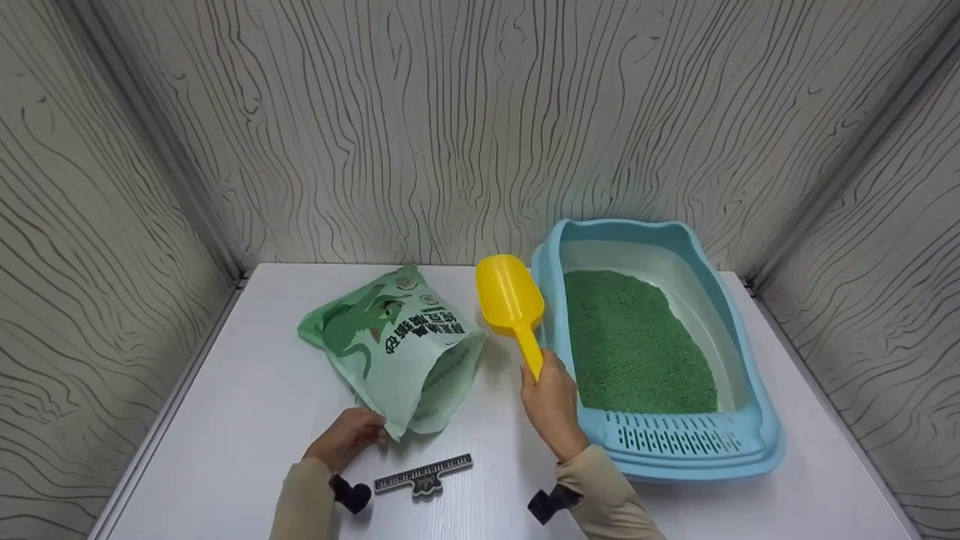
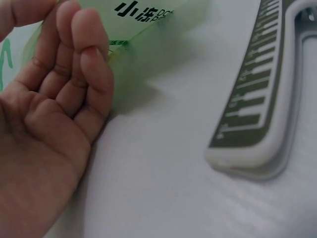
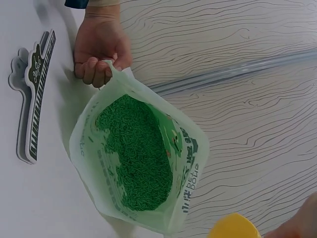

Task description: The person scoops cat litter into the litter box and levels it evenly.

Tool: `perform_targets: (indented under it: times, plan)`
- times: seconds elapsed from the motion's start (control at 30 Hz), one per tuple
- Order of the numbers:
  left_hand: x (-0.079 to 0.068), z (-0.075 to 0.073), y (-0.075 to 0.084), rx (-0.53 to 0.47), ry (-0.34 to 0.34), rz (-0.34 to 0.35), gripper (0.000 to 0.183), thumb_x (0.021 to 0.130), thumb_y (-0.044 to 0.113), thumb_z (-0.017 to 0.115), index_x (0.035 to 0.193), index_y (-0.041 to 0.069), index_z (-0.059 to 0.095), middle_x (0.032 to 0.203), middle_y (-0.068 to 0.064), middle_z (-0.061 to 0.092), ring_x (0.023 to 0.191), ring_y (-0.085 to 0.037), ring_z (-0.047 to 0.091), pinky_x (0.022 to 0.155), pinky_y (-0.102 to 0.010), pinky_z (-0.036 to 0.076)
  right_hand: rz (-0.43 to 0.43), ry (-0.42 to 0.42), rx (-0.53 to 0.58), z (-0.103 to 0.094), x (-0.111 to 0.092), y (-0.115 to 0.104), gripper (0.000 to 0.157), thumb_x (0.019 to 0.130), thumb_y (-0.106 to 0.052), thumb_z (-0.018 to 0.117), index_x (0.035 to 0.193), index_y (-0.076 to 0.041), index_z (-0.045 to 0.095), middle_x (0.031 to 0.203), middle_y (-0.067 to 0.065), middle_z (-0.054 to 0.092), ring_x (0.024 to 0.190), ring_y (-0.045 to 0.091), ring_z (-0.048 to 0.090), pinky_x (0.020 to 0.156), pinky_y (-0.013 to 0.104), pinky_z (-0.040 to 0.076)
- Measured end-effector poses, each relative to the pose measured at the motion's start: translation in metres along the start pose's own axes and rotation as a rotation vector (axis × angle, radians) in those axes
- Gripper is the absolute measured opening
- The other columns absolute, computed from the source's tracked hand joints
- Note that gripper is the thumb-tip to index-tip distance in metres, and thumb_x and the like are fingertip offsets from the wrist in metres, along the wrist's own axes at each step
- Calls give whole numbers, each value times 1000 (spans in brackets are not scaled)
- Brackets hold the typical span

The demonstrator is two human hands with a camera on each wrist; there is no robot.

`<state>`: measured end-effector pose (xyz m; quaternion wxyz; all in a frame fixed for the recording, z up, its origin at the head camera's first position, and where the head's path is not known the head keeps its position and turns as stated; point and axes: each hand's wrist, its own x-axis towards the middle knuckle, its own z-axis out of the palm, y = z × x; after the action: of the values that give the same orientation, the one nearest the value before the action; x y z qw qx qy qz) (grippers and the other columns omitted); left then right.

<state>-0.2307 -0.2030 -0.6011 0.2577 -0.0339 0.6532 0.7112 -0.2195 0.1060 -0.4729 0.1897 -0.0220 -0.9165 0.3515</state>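
Observation:
My left hand (image 1: 349, 437) pinches the near corner of an opened cat litter bag (image 1: 405, 337), which lies on its side with its mouth toward me. Green pellets (image 3: 136, 153) show inside it in the right wrist view. My right hand (image 1: 553, 405) grips the handle of a yellow litter scoop (image 1: 510, 292), held up between the bag and a blue litter box (image 1: 765, 420). The scoop's bowl points away from me, and no pellets show in it. Green litter (image 1: 637, 345) covers much of the box's floor.
A bag clip (image 1: 425, 477) with a piano-key pattern lies on the white table (image 1: 225, 420) in front of the bag. Wood-grain panels (image 1: 412, 127) stand at the back and both sides. The litter box takes up the table's right side.

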Motion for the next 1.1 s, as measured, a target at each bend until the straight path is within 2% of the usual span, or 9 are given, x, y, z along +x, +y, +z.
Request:
perform_targets:
  times: [0.17,0.3,0.47,0.6,0.87,1.0,1.1]
  plan:
    - [-2,2,2,4,-6,23,9,84,9,53,76,12,57,69,7,59,67,-6,58,73,-22,50,-4,19,7,18,-2,-2,27,85,-9,62,108,5,54,84,16,60,75,26,59,67,40,48]
    - [-5,3,7,52,-10,47,10,84,9,54,75,12,55,67,8,58,67,-5,57,70,-21,50,11,22,-9,29,-2,-1,31,85,-9,62,112,3,53,86,18,60,75,27,60,66,42,48]
    - [-14,3,15,144,51,40,10,86,16,53,78,13,58,70,10,57,69,-4,57,70,-20,49,35,24,-23,39,-2,4,31,86,-11,61,114,0,51,89,17,59,78,29,61,68,43,49]
    - [-21,4,16,186,163,25,12,85,16,51,76,12,58,70,8,55,69,-6,55,69,-23,49,54,26,-1,47,-2,9,28,87,-12,60,111,-1,51,90,17,59,82,30,62,70,44,50]
    - [-33,8,13,212,491,14,16,83,14,51,70,7,57,66,3,55,67,-12,52,65,-25,46,49,48,110,67,-9,23,32,88,-7,58,117,6,51,98,21,60,94,32,60,82,46,48]
    - [-39,8,12,227,604,22,19,84,15,49,69,6,56,64,3,53,66,-12,51,65,-24,45,61,70,76,75,-14,29,31,86,-7,60,114,5,52,91,18,61,84,28,60,74,42,47]
    - [-43,6,10,228,668,33,19,86,17,49,75,4,59,66,3,54,68,-11,51,64,-24,45,92,67,26,80,-16,33,28,86,-9,60,110,4,53,85,15,59,76,23,56,68,38,44]
